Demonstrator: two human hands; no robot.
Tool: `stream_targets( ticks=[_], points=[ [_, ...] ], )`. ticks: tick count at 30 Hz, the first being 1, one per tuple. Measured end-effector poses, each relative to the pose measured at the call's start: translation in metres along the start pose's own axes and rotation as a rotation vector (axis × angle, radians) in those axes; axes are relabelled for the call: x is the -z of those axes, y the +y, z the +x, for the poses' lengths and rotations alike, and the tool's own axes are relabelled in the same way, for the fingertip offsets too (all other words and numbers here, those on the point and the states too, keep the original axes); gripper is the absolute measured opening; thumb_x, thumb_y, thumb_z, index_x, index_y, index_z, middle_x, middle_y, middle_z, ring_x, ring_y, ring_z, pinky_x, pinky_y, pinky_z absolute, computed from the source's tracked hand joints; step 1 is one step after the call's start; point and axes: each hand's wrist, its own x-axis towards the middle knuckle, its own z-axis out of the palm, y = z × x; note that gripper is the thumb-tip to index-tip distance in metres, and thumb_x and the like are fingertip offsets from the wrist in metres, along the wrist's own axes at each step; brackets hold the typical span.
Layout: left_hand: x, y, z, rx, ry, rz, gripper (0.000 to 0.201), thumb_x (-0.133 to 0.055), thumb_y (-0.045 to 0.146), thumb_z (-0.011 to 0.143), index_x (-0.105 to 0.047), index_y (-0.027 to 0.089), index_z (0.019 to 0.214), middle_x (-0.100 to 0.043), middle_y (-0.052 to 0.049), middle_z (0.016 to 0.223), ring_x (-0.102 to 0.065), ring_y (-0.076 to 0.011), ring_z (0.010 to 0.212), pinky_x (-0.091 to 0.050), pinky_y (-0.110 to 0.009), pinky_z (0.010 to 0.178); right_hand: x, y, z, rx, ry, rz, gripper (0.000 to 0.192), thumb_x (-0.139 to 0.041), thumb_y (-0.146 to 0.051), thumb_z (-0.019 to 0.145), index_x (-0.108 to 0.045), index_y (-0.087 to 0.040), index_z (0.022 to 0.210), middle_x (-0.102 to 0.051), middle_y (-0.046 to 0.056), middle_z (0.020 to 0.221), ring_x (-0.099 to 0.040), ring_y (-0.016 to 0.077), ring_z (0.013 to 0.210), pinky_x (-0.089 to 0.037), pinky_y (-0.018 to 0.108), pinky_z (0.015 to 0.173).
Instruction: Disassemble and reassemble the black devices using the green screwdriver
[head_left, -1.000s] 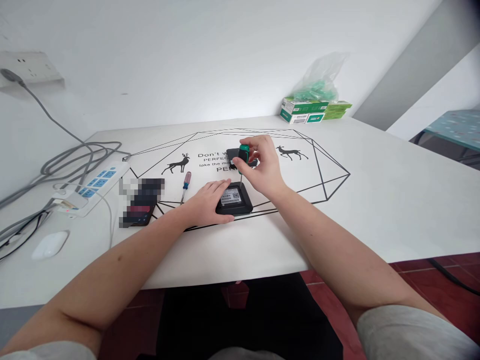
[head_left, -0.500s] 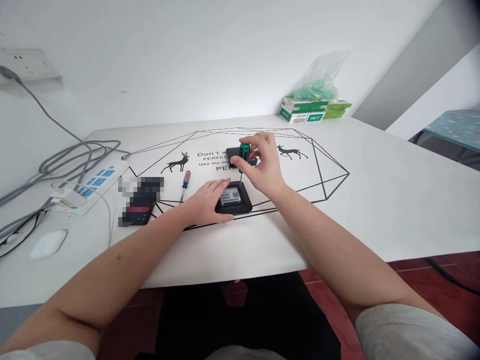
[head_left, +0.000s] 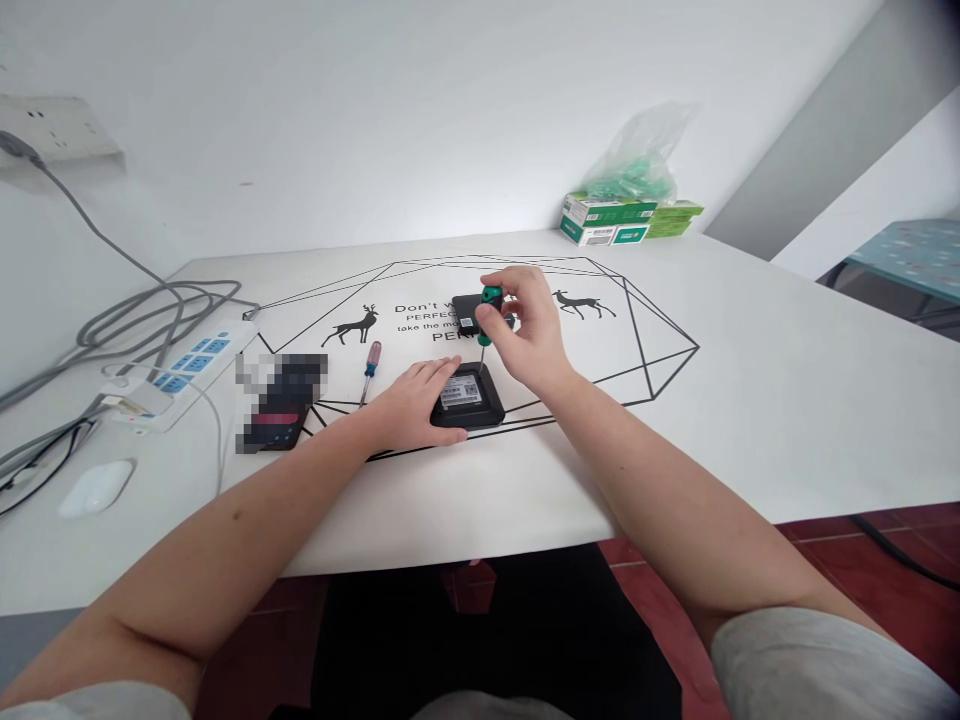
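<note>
A black hard drive case (head_left: 491, 407) with a white printed label in its recess lies flat on the table. My left hand (head_left: 411, 405) grips its left side, fingers along the far edge and thumb at the near edge. Above it, my right hand (head_left: 529, 325) is closed around the green and black handle of a screwdriver (head_left: 490, 297). The screwdriver's shaft slants down to the case's far right corner; what its tip touches is too small to tell. Just behind, a black rectangular cover (head_left: 465, 313) with a small pale sticker is partly hidden by my right hand.
Left of my left hand lies a second screwdriver (head_left: 372, 362) with a red and blue handle. Farther left are a partly blurred phone (head_left: 289, 405), a power strip (head_left: 191, 370) with cables and a white mouse (head_left: 97, 487). Green and white boxes (head_left: 607, 220) stand at the back right.
My right hand's fingers and thumb have shifted slightly around the screwdriver handle, with the handle a little to the right. My left hand and the case have stayed put.
</note>
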Motion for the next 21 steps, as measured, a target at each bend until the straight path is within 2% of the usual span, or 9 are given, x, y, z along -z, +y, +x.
stream_targets(
  ticks=[2, 4, 9, 12, 15, 18, 21],
  points=[
    [-0.0003, -0.0003, -0.0004, 0.001, -0.002, -0.006, 0.113, -0.075, 0.065, 0.089, -0.024, 0.017, 0.178, -0.033, -0.02, 0.182, -0.031, -0.0438, 0.167, -0.031, -0.061, 0.136, 0.0003, 0.0, 0.0008, 0.0, 0.003, -0.022, 0.032, -0.077, -0.041, 0.092, -0.068, -0.03, 0.121, -0.062, 0.006, 0.115, -0.064, 0.0221, 0.097, -0.062, 0.039, 0.076],
    [-0.0005, -0.0007, -0.0005, -0.002, 0.0, -0.007, 0.113, -0.075, 0.064, 0.089, -0.024, 0.018, 0.178, -0.032, -0.02, 0.182, -0.031, -0.0434, 0.167, -0.031, -0.06, 0.136, 0.0002, 0.0006, 0.0004, -0.018, -0.006, -0.035, 0.034, -0.079, -0.04, 0.091, -0.067, -0.03, 0.122, -0.062, 0.005, 0.115, -0.063, 0.0217, 0.094, -0.062, 0.04, 0.077],
    [-0.0005, -0.0006, -0.0004, -0.011, 0.01, -0.005, 0.112, -0.076, 0.063, 0.089, -0.025, 0.02, 0.178, -0.032, -0.018, 0.183, -0.032, -0.0429, 0.166, -0.03, -0.059, 0.136, -0.0004, 0.0024, -0.0029, -0.087, -0.014, 0.03, 0.041, -0.064, -0.028, 0.094, -0.06, -0.032, 0.135, -0.069, 0.006, 0.121, -0.068, 0.0242, 0.108, -0.064, 0.045, 0.09],
    [0.0002, 0.0007, -0.0005, 0.002, 0.005, -0.005, 0.112, -0.075, 0.063, 0.089, -0.025, 0.018, 0.178, -0.033, -0.019, 0.182, -0.032, -0.0429, 0.167, -0.03, -0.059, 0.137, -0.0004, 0.0013, -0.0029, -0.107, -0.031, 0.078, 0.034, -0.056, -0.026, 0.097, -0.062, -0.031, 0.13, -0.072, 0.006, 0.121, -0.07, 0.0249, 0.112, -0.065, 0.047, 0.093],
    [0.0008, 0.0017, -0.0005, 0.001, 0.005, -0.005, 0.112, -0.075, 0.064, 0.088, -0.026, 0.019, 0.177, -0.033, -0.019, 0.182, -0.032, -0.0431, 0.166, -0.03, -0.059, 0.136, -0.0006, -0.0012, -0.0012, -0.054, -0.01, 0.035, 0.029, -0.062, -0.029, 0.096, -0.067, -0.03, 0.125, -0.071, 0.007, 0.121, -0.069, 0.0247, 0.108, -0.064, 0.043, 0.084],
    [0.0009, 0.0016, -0.0003, 0.002, -0.003, 0.003, 0.112, -0.075, 0.064, 0.089, -0.025, 0.017, 0.178, -0.032, -0.02, 0.182, -0.032, -0.0426, 0.166, -0.03, -0.058, 0.137, -0.0006, -0.0025, 0.0, -0.006, 0.004, -0.025, 0.034, -0.071, -0.032, 0.091, -0.069, -0.03, 0.125, -0.067, 0.006, 0.117, -0.066, 0.0221, 0.096, -0.062, 0.039, 0.073],
    [0.0007, 0.0009, 0.0, 0.003, -0.006, 0.009, 0.112, -0.075, 0.063, 0.089, -0.025, 0.015, 0.178, -0.032, -0.02, 0.182, -0.031, -0.0425, 0.167, -0.029, -0.058, 0.137, -0.0003, -0.0017, -0.0003, -0.019, 0.0, -0.038, 0.039, -0.069, -0.028, 0.091, -0.067, -0.031, 0.13, -0.066, 0.005, 0.114, -0.064, 0.021, 0.092, -0.062, 0.039, 0.074]
  ],
)
